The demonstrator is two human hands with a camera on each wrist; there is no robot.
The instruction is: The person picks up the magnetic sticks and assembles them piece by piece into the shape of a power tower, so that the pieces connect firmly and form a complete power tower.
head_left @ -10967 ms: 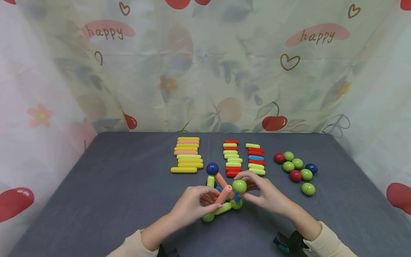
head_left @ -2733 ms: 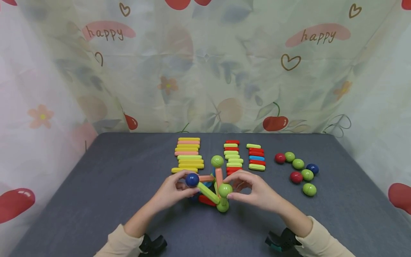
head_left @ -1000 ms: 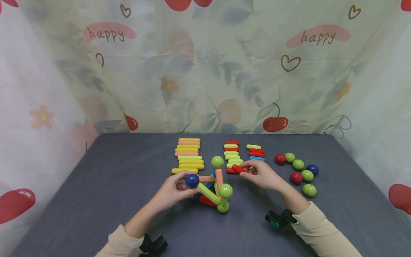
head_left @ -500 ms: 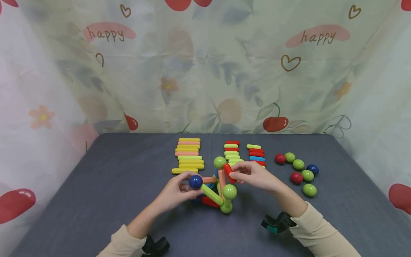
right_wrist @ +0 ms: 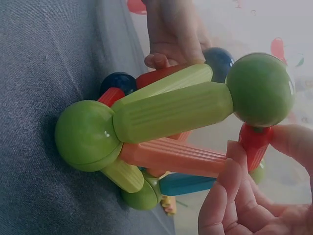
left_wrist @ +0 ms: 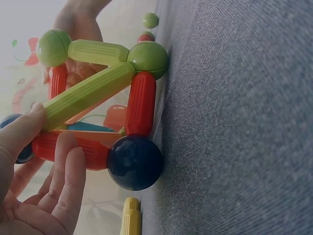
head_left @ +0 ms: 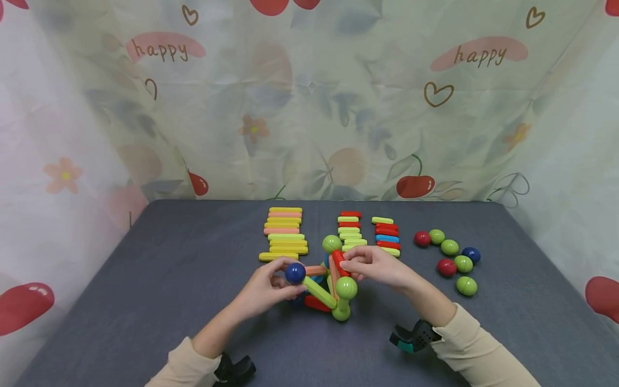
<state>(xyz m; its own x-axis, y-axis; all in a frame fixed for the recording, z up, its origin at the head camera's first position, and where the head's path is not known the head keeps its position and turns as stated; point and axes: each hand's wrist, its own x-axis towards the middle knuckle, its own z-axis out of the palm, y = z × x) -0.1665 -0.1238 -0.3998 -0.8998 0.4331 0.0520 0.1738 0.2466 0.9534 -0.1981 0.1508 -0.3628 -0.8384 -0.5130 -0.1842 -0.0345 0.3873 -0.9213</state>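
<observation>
A frame of coloured building sticks and balls stands on the table between the hands. My left hand [head_left: 266, 290] grips its left side by the upper dark blue ball [head_left: 295, 273]. In the left wrist view, the thumb presses a long yellow-green stick [left_wrist: 90, 93] and fingers lie by a red stick [left_wrist: 95, 152] below. My right hand [head_left: 382, 266] pinches a short red stick [head_left: 340, 262] between thumb and fingers. One end of it touches the near upper green ball [right_wrist: 260, 89]; its other end points toward the far green ball [head_left: 331, 244], and that contact is unclear.
Behind the frame lie a row of long yellow and salmon sticks [head_left: 285, 237] and two rows of short sticks, the middle row [head_left: 349, 224] and the right row [head_left: 387, 232]. Several loose balls [head_left: 450, 247] sit at the right. A patterned curtain [head_left: 309, 107] hangs behind the table.
The right hand let go of the green ball on the frame, picked a red stick from the middle row and brought it left against the frame's green balls. The frame shifted slightly right.
</observation>
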